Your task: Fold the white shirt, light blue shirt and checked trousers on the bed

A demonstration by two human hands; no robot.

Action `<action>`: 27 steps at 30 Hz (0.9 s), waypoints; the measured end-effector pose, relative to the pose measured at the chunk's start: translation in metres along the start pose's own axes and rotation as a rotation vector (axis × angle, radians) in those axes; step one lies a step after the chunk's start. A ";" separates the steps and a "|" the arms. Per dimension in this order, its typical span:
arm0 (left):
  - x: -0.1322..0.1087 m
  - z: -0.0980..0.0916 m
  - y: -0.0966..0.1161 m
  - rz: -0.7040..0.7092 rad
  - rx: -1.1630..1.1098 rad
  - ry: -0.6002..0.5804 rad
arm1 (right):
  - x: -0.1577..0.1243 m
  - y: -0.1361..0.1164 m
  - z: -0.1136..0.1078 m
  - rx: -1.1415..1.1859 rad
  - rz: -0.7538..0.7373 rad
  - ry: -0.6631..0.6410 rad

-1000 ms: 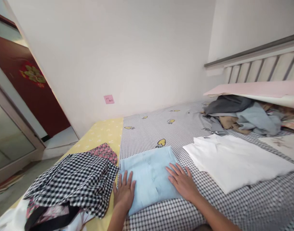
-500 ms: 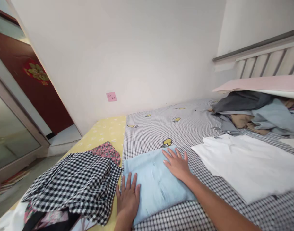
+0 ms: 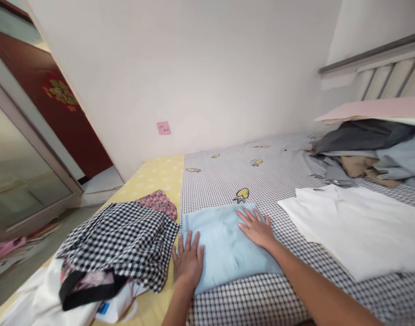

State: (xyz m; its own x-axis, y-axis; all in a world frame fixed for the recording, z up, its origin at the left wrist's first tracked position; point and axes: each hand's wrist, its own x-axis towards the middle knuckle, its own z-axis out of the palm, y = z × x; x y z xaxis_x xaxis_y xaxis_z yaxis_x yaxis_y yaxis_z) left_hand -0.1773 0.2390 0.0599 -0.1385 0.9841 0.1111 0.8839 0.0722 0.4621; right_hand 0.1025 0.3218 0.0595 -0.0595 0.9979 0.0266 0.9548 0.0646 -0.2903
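A folded light blue shirt (image 3: 224,242) lies on the black-and-white checked bedsheet (image 3: 262,181), near the bed's front edge. My left hand (image 3: 189,263) rests flat on the shirt's near left corner, fingers stretched out. My right hand (image 3: 257,227) lies flat on the shirt's far right part, fingers spread. Neither hand holds anything.
A black-and-white gingham garment (image 3: 121,242) is heaped left of the shirt over a pink patterned cloth (image 3: 160,202) and a yellow sheet (image 3: 153,179). A white garment (image 3: 360,226) lies spread to the right. Behind it sits a pile of grey and tan clothes (image 3: 367,151).
My right hand slid from the shirt's near right side up to its far right part. My left hand stayed at the near left corner. The view shifted left.
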 end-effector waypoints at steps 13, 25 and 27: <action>-0.062 -0.021 -0.029 -0.259 -0.962 0.302 | -0.126 -0.044 -0.012 -0.147 -0.504 0.086; -0.151 0.004 -0.006 -0.694 -1.679 0.305 | -0.099 -0.116 -0.003 0.053 -0.342 -0.037; -0.161 0.011 -0.009 -0.861 -1.860 0.175 | -0.087 -0.116 -0.018 0.156 -0.313 -0.070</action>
State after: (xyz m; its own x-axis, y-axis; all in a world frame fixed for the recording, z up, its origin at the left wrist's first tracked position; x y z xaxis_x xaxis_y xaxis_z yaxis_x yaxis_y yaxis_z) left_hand -0.1576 0.0817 0.0279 -0.3138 0.7639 -0.5639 -0.8197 0.0818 0.5669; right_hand 0.0024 0.2277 0.1083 -0.3675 0.9271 0.0734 0.8313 0.3628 -0.4210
